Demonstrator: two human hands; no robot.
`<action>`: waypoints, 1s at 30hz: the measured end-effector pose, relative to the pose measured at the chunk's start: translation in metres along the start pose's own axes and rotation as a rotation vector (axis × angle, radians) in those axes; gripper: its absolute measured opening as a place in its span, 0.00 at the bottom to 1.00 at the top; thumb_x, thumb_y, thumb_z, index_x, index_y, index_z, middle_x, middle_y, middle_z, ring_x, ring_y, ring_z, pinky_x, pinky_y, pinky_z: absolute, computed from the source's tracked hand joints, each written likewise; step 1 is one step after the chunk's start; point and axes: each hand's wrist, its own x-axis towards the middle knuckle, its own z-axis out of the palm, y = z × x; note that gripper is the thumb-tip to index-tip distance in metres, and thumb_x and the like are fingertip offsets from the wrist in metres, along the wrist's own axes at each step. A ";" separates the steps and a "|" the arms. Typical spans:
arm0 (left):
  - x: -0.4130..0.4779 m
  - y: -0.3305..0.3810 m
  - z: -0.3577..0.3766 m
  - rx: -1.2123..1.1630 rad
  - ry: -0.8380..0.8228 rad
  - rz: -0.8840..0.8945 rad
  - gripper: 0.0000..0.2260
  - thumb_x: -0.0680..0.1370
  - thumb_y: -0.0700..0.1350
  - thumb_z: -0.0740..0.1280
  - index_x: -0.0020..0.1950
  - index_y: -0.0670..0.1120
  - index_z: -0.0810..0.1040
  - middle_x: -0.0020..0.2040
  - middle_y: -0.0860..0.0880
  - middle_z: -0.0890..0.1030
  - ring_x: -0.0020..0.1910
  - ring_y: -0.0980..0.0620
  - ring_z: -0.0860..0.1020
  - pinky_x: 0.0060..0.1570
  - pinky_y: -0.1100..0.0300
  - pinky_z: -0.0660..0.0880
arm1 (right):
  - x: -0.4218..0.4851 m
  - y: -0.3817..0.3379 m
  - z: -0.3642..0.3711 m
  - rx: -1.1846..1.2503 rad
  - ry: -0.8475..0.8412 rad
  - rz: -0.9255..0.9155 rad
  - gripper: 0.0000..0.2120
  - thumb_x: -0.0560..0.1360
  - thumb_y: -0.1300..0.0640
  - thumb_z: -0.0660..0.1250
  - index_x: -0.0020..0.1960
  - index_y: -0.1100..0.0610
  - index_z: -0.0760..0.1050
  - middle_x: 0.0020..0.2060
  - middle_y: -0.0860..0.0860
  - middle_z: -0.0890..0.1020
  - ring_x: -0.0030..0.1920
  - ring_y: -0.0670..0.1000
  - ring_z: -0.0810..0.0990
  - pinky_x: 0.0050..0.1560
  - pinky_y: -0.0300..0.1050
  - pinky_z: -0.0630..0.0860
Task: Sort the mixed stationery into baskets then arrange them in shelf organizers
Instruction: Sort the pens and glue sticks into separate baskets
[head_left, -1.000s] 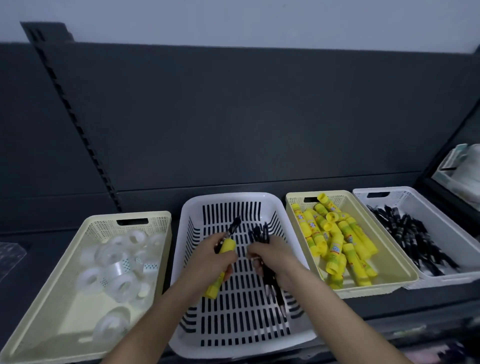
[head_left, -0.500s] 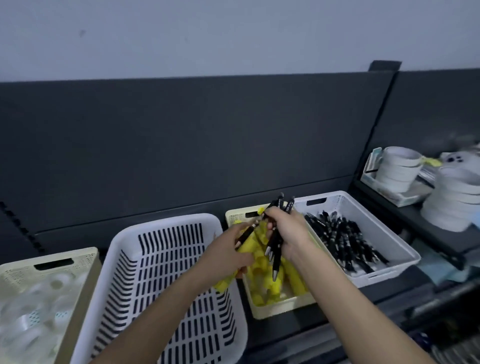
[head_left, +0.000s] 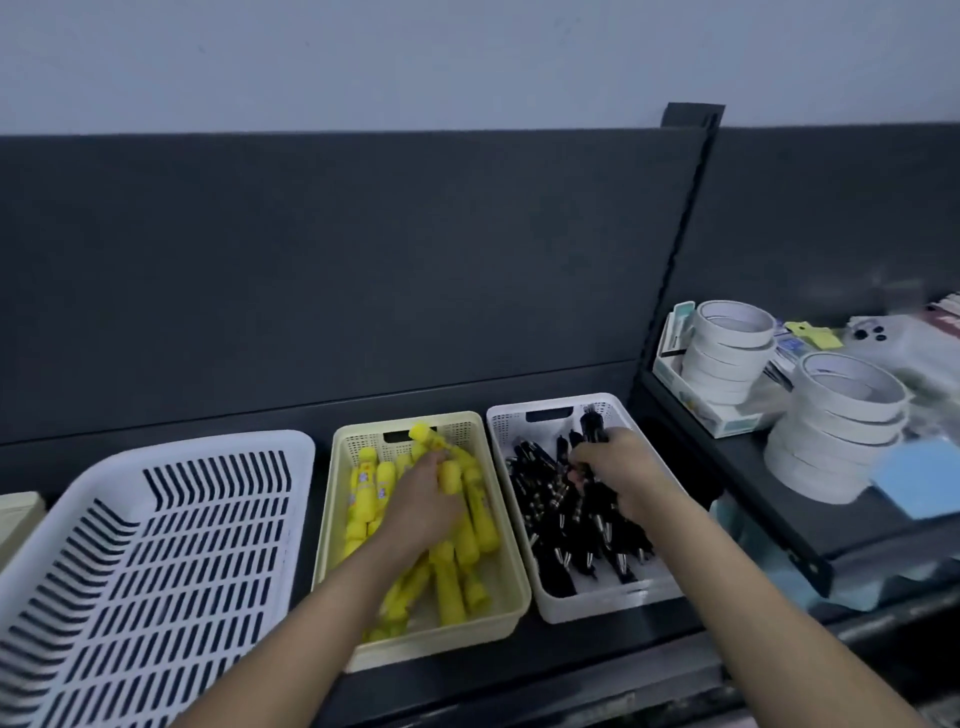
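Note:
My left hand (head_left: 423, 501) is down inside the cream basket (head_left: 511, 616), its fingers curled round a yellow glue stick (head_left: 450, 476) on top of several other glue sticks (head_left: 451, 577). My right hand (head_left: 621, 475) is in the small white basket (head_left: 613, 605). It grips a bundle of black pens (head_left: 591, 426) whose ends stick up past the fingers. More black pens (head_left: 545, 499) lie under it in that basket. The large white slotted basket (head_left: 156, 545) at the left holds nothing.
All baskets stand in a row on a dark shelf against a dark back panel. A corner of another cream basket (head_left: 18, 514) shows at the far left. The adjoining shelf on the right carries stacks of white tape rolls (head_left: 730, 353) (head_left: 844, 415), a blue pad (head_left: 919, 480) and packaged goods.
Both hands moved right and down from above the baskets. The left hand went into the cream basket with the glue stick, the right into the small white basket with the pens. The view shifted right.

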 end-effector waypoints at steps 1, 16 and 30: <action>0.000 0.000 0.003 -0.021 0.018 -0.011 0.26 0.73 0.35 0.65 0.70 0.47 0.68 0.56 0.45 0.79 0.52 0.44 0.78 0.50 0.54 0.75 | 0.003 0.002 -0.002 -0.065 -0.004 -0.024 0.04 0.72 0.70 0.62 0.40 0.65 0.74 0.28 0.58 0.76 0.26 0.53 0.75 0.29 0.42 0.73; -0.011 0.006 0.011 -0.019 0.188 -0.035 0.17 0.74 0.38 0.69 0.62 0.45 0.74 0.48 0.50 0.76 0.47 0.50 0.74 0.43 0.60 0.68 | 0.016 0.009 -0.016 -0.597 0.013 -0.384 0.16 0.75 0.62 0.63 0.62 0.62 0.75 0.53 0.59 0.82 0.51 0.57 0.80 0.49 0.44 0.73; -0.006 0.032 0.055 -0.038 0.177 0.100 0.15 0.73 0.38 0.70 0.58 0.46 0.76 0.43 0.53 0.75 0.46 0.49 0.76 0.41 0.69 0.68 | 0.033 0.049 -0.085 -0.746 -0.026 -0.200 0.05 0.77 0.60 0.59 0.50 0.61 0.70 0.45 0.56 0.78 0.44 0.55 0.77 0.38 0.43 0.69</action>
